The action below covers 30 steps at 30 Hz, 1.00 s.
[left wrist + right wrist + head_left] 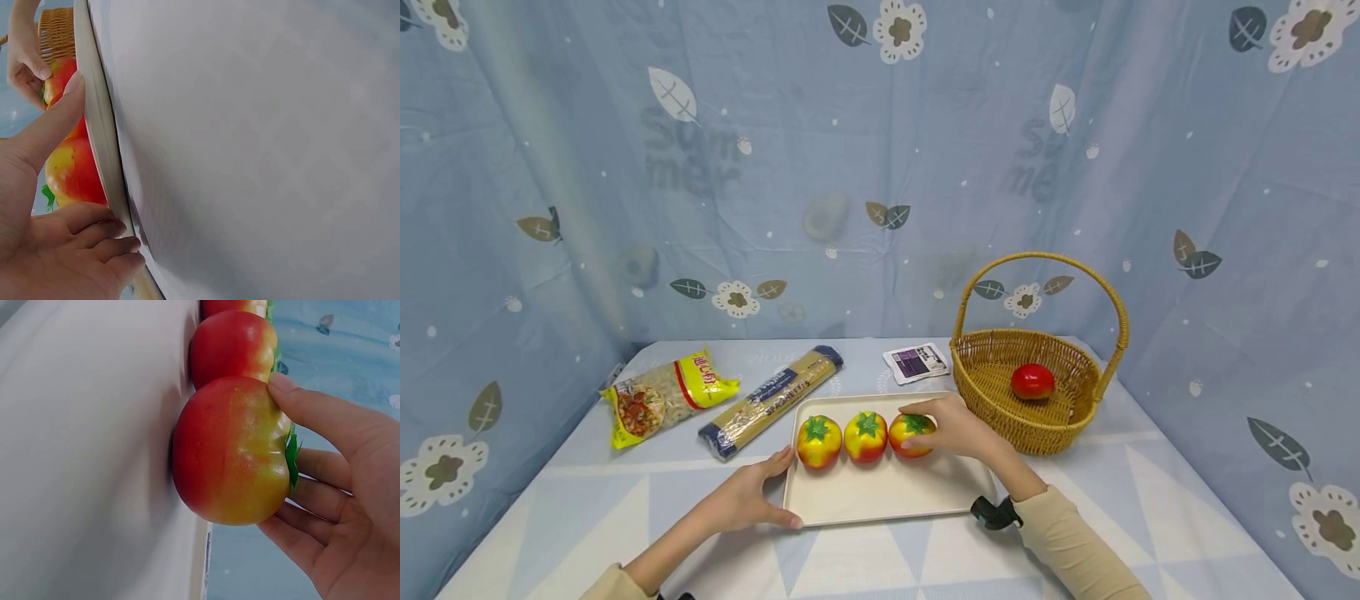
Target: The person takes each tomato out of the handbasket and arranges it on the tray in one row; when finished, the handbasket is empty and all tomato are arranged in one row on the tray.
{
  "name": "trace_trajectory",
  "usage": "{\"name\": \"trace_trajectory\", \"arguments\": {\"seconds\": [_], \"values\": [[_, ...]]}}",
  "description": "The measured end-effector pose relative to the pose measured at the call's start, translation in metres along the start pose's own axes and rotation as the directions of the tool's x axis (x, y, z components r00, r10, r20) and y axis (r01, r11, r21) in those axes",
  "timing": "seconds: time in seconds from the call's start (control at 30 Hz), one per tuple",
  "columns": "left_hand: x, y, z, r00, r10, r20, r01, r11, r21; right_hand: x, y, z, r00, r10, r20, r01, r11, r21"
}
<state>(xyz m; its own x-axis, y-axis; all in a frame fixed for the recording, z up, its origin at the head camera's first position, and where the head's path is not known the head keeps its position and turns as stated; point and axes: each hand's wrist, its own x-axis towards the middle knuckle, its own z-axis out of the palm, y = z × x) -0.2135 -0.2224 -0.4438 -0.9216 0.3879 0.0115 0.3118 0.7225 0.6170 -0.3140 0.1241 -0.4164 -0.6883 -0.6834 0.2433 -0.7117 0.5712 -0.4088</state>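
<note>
Three red-and-yellow toy tomatoes with green leaf tops stand in a row on a cream tray: a left tomato (819, 442), a middle tomato (866, 437) and a right tomato (912, 434). My right hand (952, 427) holds the right tomato between thumb and fingers; up close, this tomato (231, 453) sits at the tray's surface. My left hand (751, 497) rests against the left end of the tray (887, 500), thumb near its front corner and fingers along its side. In the left wrist view the thumb (59, 119) lies straight across the tray's rim (103, 125).
A wicker basket (1000, 417) with a tall handle stands right of the tray, a red fruit (1032, 381) inside. Behind the tray lies a small white-and-purple packet (917, 362). To the left are a spaghetti pack (772, 402) and a yellow food bag (668, 396).
</note>
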Motion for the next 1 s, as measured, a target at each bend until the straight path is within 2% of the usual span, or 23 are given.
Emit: {"name": "trace_trajectory", "arguments": {"seconds": [0.27,0.47,0.8,1.0], "values": [[-0.001,0.001,0.0,1.0,0.018,0.0,-0.018,1.0,-0.004,-0.001,-0.001,0.0,1.0,-0.018,-0.009,0.018,1.0,-0.001],[-0.001,0.001,0.0,1.0,0.014,0.002,-0.014,1.0,-0.008,-0.001,-0.002,0.001,0.998,-0.063,-0.019,0.062,0.998,-0.013],[0.0,-0.001,0.0,1.0,0.03,-0.007,-0.03,1.0,0.006,-0.002,-0.005,-0.004,0.999,-0.03,-0.015,0.03,1.0,0.002],[-0.001,0.0,0.0,1.0,0.01,-0.004,-0.01,1.0,0.001,-0.007,-0.006,-0.012,1.0,0.024,-0.004,-0.023,0.999,0.039]]}}
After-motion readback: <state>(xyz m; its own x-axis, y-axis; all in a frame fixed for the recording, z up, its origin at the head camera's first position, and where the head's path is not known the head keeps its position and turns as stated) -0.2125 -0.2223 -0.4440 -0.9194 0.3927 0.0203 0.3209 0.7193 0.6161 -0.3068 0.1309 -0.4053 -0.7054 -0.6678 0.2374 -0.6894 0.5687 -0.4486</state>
